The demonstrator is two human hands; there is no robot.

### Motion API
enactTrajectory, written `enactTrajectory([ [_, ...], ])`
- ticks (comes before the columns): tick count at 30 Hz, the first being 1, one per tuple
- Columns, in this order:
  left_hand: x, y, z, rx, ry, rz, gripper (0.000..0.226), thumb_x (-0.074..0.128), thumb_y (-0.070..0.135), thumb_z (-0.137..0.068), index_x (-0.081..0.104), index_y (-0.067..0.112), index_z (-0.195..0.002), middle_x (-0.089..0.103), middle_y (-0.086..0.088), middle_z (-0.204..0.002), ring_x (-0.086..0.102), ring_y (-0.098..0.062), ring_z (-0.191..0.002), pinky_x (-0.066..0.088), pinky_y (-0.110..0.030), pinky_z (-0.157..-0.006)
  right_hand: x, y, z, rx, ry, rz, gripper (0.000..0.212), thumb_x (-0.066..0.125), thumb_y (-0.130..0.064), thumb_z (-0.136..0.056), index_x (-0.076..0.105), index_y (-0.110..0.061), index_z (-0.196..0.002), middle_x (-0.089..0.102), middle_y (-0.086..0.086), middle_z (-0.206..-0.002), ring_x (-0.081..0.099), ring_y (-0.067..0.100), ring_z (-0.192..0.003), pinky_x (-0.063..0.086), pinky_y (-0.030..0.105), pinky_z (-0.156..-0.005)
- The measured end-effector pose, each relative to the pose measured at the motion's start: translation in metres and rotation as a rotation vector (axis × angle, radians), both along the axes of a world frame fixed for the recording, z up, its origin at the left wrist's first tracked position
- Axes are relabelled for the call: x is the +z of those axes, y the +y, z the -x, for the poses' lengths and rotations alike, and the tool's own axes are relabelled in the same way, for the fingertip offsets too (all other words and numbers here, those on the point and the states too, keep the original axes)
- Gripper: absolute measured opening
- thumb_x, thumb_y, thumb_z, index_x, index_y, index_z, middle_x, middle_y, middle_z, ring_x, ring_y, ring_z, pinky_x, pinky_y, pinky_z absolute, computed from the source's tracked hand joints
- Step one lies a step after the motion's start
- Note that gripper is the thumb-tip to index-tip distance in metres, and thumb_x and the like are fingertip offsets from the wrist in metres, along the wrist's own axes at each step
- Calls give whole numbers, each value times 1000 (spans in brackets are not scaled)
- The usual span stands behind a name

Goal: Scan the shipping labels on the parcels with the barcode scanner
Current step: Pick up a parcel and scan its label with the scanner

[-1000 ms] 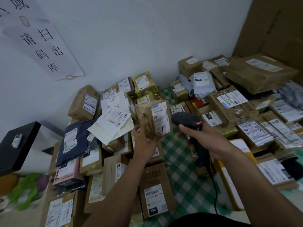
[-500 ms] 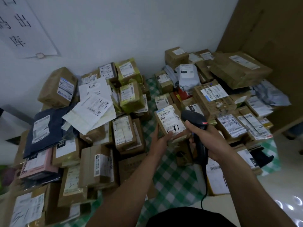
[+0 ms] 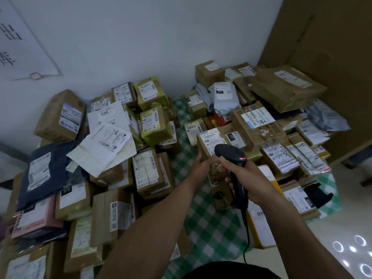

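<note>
My left hand (image 3: pixel 202 165) grips the box (image 3: pixel 201 151) by its near edge, fingers curled under it. My right hand (image 3: pixel 251 182) is wrapped round the scanner (image 3: pixel 230 155) handle. The box is held above the check cloth (image 3: pixel 211 224), beside the right pile (image 3: pixel 259 129). Since half a second ago, the box has shifted right, and the scanner head now covers the lower corner of the label (image 3: pixel 211 137).

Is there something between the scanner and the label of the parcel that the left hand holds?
Nothing visible does. The right hand holds the scanner over the label on the parcel in the left hand. The scanner's head hides the label's lower right part from this view, so the gap there cannot be checked.
</note>
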State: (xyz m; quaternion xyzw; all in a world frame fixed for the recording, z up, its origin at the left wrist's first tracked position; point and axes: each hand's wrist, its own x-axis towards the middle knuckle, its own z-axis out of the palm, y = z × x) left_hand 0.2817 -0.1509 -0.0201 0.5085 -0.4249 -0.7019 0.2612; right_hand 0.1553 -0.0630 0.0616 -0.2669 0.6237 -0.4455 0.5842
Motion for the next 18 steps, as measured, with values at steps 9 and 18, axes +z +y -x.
enactTrajectory([
  [9,17,49,-95,409,-558,457,26,61,24,-103,64,24,-129,57,10,-127,56,-8,-116,50,-30,-100,-18,-10,-34,164,15,20,32,77,-41,-90,72,-24,-116,79,-6,-86,73,20,-85,60,41,-76],
  [18,-2,42,-141,562,-818,350,73,73,24,-95,34,14,-156,37,-9,-160,34,-30,-147,33,-45,-121,-17,-8,-63,307,-19,27,15,75,-32,-93,73,-28,-107,76,2,-90,66,11,-63,51,30,-62],
])
